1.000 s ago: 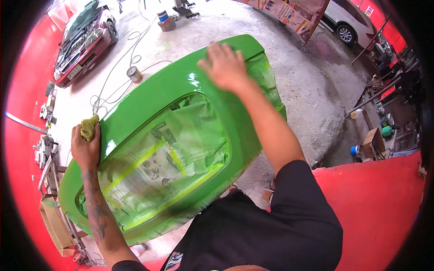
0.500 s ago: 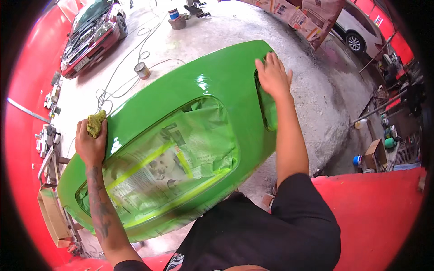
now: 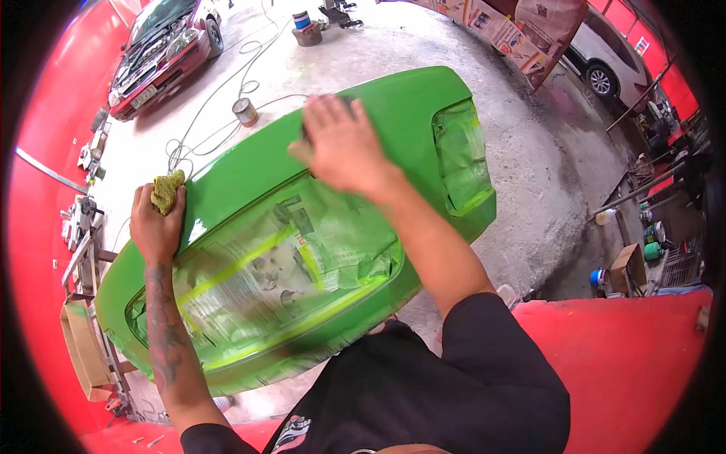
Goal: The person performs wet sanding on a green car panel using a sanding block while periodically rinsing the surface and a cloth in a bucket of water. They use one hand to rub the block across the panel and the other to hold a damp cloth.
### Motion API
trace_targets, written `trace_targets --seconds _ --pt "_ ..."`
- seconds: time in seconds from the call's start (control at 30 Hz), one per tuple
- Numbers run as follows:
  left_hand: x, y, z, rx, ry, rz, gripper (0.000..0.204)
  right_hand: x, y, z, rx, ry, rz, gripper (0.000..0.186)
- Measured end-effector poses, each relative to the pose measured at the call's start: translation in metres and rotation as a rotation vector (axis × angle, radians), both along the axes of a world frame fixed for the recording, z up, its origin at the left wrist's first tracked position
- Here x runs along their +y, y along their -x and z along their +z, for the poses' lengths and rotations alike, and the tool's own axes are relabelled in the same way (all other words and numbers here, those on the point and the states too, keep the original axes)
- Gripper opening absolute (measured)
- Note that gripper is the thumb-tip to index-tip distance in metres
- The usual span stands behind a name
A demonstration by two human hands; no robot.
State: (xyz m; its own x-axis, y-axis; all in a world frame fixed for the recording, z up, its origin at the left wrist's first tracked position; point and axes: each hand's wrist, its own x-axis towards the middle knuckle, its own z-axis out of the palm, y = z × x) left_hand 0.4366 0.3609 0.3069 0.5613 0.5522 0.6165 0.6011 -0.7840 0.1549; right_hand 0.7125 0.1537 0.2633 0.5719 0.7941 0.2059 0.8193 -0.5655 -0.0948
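A glossy green car trunk lid (image 3: 386, 102) lies tilted across the view before me. Newspaper with green-tinted tape (image 3: 265, 265) masks its recess, and more masking (image 3: 463, 159) covers the right cut-out. My left hand (image 3: 156, 227) grips a crumpled yellow-green cloth (image 3: 166, 191) at the lid's far left edge. On the upper middle of the lid lies my right hand (image 3: 344, 147), fingers extended over a thin dark pad (image 3: 347, 106). Only slivers of that pad show past the fingers and thumb; the palm hides the rest.
Beyond the lid, a can (image 3: 245, 112) stands on the pale floor beside a looping hose (image 3: 181, 155). A red car (image 3: 162, 60) is at the far left, a white car (image 3: 605, 60) at the far right. Cardboard (image 3: 626, 266) and pots sit along the right.
My right hand has swept left from the lid's right end to its upper middle, uncovering the right cut-out's masking. My left hand still holds the cloth in nearly the same place.
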Motion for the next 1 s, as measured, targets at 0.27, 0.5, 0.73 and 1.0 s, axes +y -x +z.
trace_targets --seconds 0.27,0.5,0.73,1.0 --pt "-0.001 -0.008 -0.001 -0.019 -0.021 -0.013 0.040 -0.079 -0.127 -0.015 0.172 -0.156 -0.386 0.079" --pt "-0.002 0.004 0.000 0.075 0.026 0.101 0.044 0.018 0.112 0.003 -0.073 -0.125 0.217 0.074" --pt "0.006 0.007 -0.004 0.029 -0.011 0.067 0.046 -0.005 0.117 -0.010 -0.066 -0.190 0.236 0.067" --pt "-0.001 0.001 0.002 0.046 -0.043 0.072 0.049 -0.048 0.088 0.000 -0.046 -0.093 -0.078 0.067"
